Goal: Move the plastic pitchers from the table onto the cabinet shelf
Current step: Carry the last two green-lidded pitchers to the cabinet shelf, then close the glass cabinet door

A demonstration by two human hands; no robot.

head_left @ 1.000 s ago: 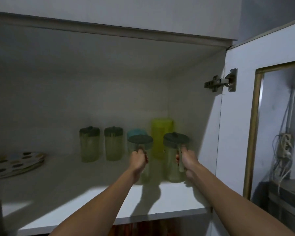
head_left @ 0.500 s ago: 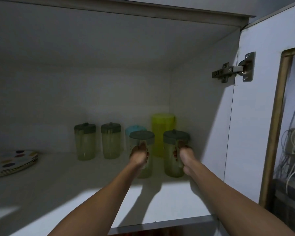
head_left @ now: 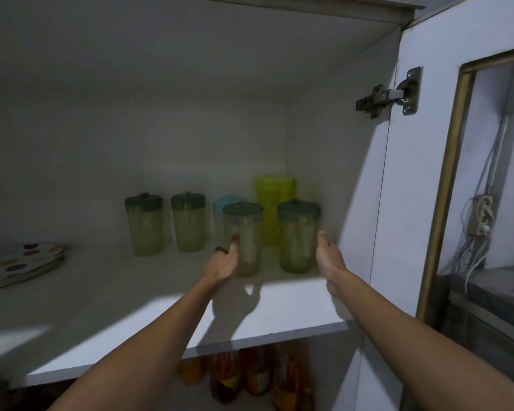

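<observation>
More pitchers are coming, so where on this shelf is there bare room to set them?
Bare shelf lies between the stacked plates and the left pitchers, plus the lit front strip. The right corner is crowded: two front pitchers, blue and yellow containers behind.

We are seeing a stack of polka-dot plates point(head_left: 18, 266) lying far to the left of the metal door hinge point(head_left: 389, 94). Below the hinge, and lower than the plates, blurred jars and bottles point(head_left: 244, 378) are standing in the dark. Right of the hinge, a socket with hanging cables point(head_left: 479, 221) is showing through the door's glass pane.
</observation>
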